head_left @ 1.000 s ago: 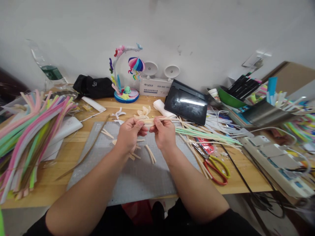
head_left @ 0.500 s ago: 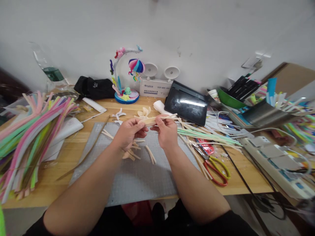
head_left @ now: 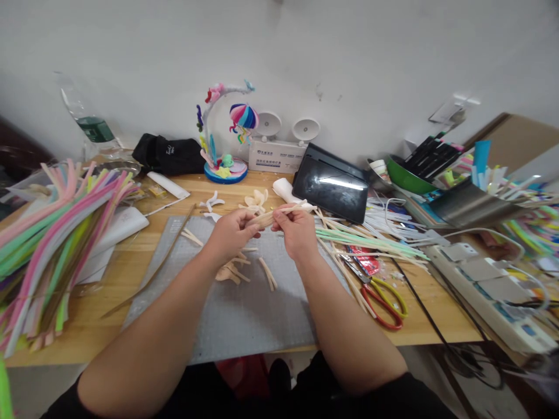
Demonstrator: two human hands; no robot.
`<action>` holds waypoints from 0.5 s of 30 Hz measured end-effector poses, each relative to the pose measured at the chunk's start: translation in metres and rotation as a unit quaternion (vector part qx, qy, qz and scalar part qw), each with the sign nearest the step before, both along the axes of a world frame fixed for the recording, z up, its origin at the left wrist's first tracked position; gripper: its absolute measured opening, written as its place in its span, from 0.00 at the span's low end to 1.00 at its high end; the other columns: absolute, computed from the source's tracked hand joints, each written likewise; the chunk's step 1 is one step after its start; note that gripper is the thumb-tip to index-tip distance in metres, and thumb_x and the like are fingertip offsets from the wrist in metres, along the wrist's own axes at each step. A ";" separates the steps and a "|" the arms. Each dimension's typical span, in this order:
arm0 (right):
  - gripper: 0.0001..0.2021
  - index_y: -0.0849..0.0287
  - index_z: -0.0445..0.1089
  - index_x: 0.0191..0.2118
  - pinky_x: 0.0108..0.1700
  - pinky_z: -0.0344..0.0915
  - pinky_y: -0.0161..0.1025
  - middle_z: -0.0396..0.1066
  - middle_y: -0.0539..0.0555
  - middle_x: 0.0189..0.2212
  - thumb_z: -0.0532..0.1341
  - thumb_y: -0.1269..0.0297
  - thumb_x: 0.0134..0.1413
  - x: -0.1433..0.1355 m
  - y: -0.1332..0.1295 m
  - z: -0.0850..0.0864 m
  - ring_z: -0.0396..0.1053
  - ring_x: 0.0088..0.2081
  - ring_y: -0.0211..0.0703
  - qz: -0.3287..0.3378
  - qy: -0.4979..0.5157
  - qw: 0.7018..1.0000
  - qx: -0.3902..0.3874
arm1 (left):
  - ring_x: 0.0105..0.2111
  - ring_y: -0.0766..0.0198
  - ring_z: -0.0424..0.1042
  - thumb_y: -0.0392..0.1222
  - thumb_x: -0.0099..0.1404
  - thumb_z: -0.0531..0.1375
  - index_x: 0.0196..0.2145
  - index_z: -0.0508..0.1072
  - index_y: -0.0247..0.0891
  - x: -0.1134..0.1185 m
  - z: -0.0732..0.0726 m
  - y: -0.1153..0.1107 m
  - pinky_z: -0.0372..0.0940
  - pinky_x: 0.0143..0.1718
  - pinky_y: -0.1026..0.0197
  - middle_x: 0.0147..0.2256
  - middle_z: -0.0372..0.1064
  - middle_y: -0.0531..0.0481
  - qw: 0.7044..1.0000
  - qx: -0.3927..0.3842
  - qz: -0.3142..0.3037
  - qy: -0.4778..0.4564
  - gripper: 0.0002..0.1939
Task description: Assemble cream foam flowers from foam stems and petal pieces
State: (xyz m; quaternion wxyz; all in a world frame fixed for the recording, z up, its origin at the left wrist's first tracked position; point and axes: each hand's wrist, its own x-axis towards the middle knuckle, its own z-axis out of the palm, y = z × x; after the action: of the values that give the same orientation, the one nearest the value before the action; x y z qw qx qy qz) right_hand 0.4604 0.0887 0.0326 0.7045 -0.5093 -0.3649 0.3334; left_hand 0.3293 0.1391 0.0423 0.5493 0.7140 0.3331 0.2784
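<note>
My left hand and my right hand are raised side by side above a grey cutting mat. Together they pinch a small bundle of cream strips that runs between them and pokes out past the right hand toward the upper right. Beneath the hands, loose cream strip pieces and small cut scraps lie on the mat. More cream curled pieces rest on the wooden table behind the hands.
A big sheaf of coloured strips fills the left side. Red and yellow scissors, pale green and cream strips, a black tablet, a power strip and a colourful decorated stand surround the mat.
The cream bundle has tilted from level to sloping up to the right. My right hand rose slightly toward the back and the left hand's fingers shifted along the bundle.
</note>
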 end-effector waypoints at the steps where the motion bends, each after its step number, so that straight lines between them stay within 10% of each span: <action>1: 0.06 0.62 0.65 0.25 0.21 0.62 0.30 0.63 0.44 0.15 0.61 0.65 0.38 0.000 0.000 0.000 0.61 0.17 0.29 0.021 -0.002 1.000 -0.009 | 0.28 0.66 0.70 0.44 0.53 0.58 0.34 0.67 0.35 0.001 0.001 -0.001 0.64 0.31 0.62 0.30 0.70 0.49 0.999 -0.029 -0.017 -0.022 0.12; 15: 0.05 0.61 0.65 0.25 0.18 0.55 0.29 0.62 0.44 0.14 0.62 0.68 0.37 -0.001 -0.006 0.004 0.58 0.16 0.28 0.142 -0.003 0.989 -0.030 | 0.20 0.73 0.61 0.47 0.54 0.57 0.25 0.66 0.34 0.000 0.001 -0.003 0.57 0.23 0.69 0.22 0.62 0.55 0.996 -0.041 -0.080 0.005 0.11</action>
State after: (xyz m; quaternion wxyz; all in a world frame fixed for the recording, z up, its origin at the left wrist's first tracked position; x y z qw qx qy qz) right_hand 0.4590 0.0824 0.0363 0.6332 -0.4744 -0.4256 0.4392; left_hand 0.3297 0.1359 0.0436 0.5972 0.7164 0.2888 0.2162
